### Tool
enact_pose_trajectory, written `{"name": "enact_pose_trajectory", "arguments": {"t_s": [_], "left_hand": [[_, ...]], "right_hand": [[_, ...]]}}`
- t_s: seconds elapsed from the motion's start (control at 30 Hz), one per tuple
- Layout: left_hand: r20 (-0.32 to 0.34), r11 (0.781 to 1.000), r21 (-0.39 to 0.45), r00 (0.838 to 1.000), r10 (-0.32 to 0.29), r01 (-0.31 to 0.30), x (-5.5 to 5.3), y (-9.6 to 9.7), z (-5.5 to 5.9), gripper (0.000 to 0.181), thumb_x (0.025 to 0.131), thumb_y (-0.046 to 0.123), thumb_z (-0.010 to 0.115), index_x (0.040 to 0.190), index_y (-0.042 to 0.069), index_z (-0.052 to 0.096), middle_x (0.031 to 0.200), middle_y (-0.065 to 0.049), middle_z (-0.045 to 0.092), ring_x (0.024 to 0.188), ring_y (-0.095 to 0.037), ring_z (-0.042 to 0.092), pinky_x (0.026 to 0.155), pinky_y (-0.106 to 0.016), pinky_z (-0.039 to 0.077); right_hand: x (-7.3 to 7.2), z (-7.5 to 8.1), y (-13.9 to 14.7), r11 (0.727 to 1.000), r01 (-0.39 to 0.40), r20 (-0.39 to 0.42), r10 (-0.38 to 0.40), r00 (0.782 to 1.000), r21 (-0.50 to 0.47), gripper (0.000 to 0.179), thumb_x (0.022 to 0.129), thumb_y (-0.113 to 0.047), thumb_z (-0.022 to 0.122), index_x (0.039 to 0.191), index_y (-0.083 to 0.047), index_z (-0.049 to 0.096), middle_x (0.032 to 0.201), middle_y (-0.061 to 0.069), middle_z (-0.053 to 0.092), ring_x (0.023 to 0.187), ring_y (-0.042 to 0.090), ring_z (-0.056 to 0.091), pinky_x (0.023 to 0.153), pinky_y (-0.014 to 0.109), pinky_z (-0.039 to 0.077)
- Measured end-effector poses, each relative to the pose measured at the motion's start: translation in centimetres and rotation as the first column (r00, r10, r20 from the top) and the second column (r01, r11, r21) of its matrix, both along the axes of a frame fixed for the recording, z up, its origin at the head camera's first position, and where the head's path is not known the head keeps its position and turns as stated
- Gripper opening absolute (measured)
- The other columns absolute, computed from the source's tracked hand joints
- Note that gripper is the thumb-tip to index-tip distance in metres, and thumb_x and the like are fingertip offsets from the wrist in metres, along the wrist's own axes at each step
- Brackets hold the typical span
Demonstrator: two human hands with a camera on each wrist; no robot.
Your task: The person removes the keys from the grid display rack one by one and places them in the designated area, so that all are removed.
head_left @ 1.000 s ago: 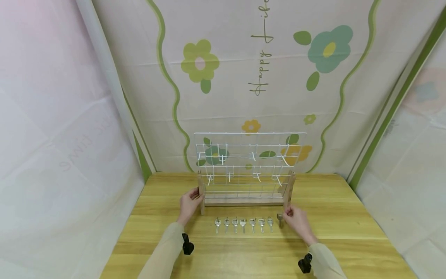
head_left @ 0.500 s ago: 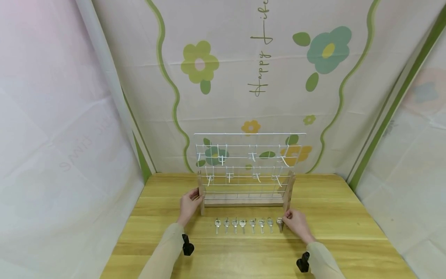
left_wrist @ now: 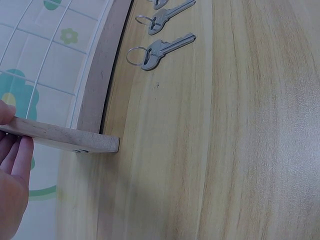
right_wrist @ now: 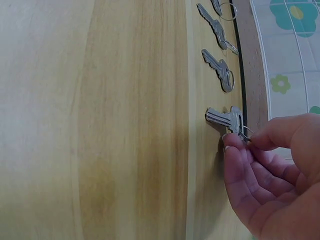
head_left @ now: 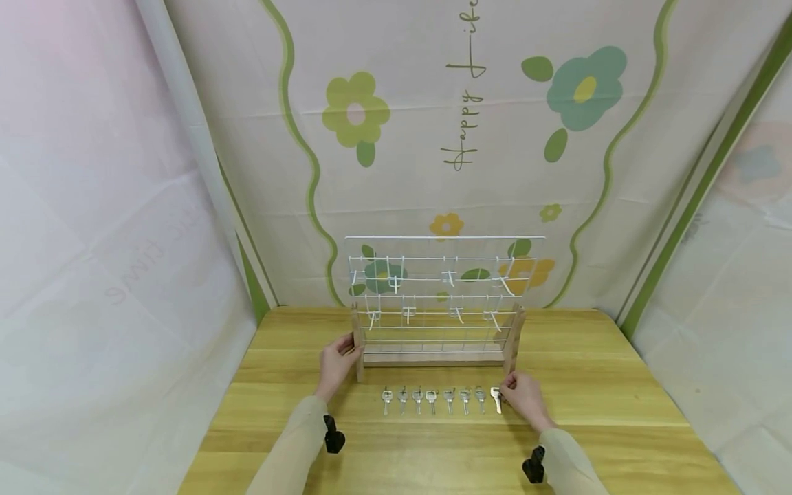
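Observation:
A white wire grid rack [head_left: 442, 297] with several hooks stands on a wooden base. My left hand [head_left: 336, 359] grips the rack's left wooden upright [left_wrist: 65, 134], thumb on one side and fingers on the other in the left wrist view. At the right end of a row of keys, my right hand [head_left: 526, 397] pinches the ring of a silver key [right_wrist: 226, 119] between thumb and fingers. The key's blade points away from the hand, tilted by the table. Several other keys [head_left: 431, 397] with rings lie in a line before the rack.
The wooden table [head_left: 433, 454] spreads in front of and beside the rack. Behind it hangs a fabric backdrop [head_left: 421, 151] with printed flowers, and fabric panels close in the left and right sides. The rack's right upright [head_left: 513, 340] stands just behind my right hand.
My right hand has shifted slightly left, and the key in it has turned, its bright flat side now facing the head camera. My left hand stays on the upright.

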State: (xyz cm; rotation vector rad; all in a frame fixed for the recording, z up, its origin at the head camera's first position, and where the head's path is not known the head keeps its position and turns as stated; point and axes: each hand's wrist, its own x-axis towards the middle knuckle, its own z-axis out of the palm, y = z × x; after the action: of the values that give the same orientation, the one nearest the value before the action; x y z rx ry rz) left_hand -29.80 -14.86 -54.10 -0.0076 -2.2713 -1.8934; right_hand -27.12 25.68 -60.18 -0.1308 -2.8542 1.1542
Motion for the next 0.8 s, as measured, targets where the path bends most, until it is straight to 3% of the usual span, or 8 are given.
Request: {"name": "enact_pose_trajectory", "arguments": {"t_s": [0.3,0.8], "left_hand": [[0.006,0.999,0.011,0.999,0.040,-0.040,-2.1,-0.2,-3.2,0.041,0.088,-0.002,0.071,0.127,-0.011,0.061,0.127,-0.033,0.062,0.119,-0.044,0.062,0.092,-0.029,0.061],[-0.001,1.000,0.001,1.000,0.027,-0.027,-2.3,-0.5,-3.5,0.041,0.088,-0.001,0.071,0.127,-0.008,0.062,0.127,-0.030,0.063,0.120,-0.042,0.063,0.094,-0.032,0.060]], "right_hand": [[0.3,0.5,-0.2,0.999,-0.010,-0.011,0.011,1.000,0.052,0.004,0.083,-0.003,0.061,0.079,-0.002,0.061,0.074,0.006,0.062,0.063,0.014,0.050,0.052,0.021,0.039],[0.4,0.3,-0.5,0.998,-0.026,-0.026,0.027,0.999,0.057,0.004,0.085,-0.002,0.062,0.081,-0.003,0.061,0.076,0.007,0.064,0.064,0.015,0.051,0.051,0.022,0.040]]}}
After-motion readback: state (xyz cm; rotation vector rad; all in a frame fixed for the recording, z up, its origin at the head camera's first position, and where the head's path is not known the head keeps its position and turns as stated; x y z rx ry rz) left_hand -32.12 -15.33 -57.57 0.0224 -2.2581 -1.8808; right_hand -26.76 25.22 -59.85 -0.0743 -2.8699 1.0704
